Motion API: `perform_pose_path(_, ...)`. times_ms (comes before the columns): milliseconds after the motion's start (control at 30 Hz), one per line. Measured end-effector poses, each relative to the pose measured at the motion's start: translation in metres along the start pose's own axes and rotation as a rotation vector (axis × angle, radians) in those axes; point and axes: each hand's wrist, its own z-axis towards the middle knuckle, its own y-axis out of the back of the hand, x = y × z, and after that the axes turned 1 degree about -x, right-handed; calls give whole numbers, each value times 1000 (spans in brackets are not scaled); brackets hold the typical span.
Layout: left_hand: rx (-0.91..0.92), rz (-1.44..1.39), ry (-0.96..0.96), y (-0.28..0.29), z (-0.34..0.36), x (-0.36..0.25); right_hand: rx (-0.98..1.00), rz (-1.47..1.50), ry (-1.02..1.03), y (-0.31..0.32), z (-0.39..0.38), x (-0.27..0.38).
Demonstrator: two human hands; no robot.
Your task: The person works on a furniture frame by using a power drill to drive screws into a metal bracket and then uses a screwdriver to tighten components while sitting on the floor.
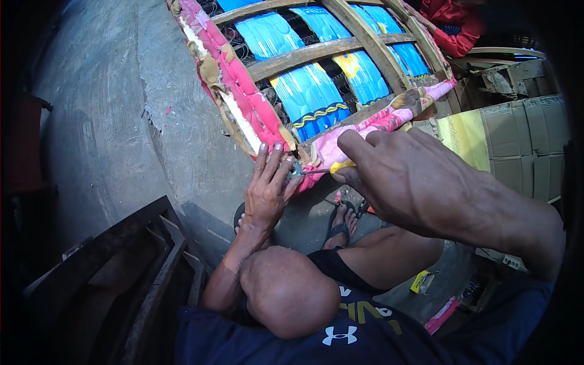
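My right hand (407, 170) is closed around the yellow handle of a screwdriver (342, 165). Its thin shaft points left, with the tip at a small metal plate (294, 171) on the near corner of a wooden frame (310, 53). My left hand (266, 182) lies on that corner, fingers stretched over the pink padding and thumb beside the plate. Pink quilted fabric (243, 85), torn in places with foam showing, wraps the frame's left edge. More pink cloth (380, 121) covers the near edge. Blue patterned material (307, 97) shows between the slats.
At the far right, a person in a red sleeve (459, 36) is beside the frame. Flattened cardboard (523, 137) lies to the right. A dark slatted wooden piece (158, 274) stands at lower left. A yellow box (420, 281) is on the concrete floor (115, 115), right of my leg.
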Motion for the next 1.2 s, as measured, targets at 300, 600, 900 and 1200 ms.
perform_pose_path(300,-6,-4,15,0,-2,3,331,61,-368,6,18,11)
perform_pose_path(600,1,-6,4,0,-2,0,129,20,-245,-4,-2,1)
perform_pose_path(900,-6,-8,7,-1,1,-2,-89,-17,5,-33,-13,-17)
perform_pose_path(1200,-28,62,-32,-2,-4,-1,-277,42,285,-12,-6,-19)
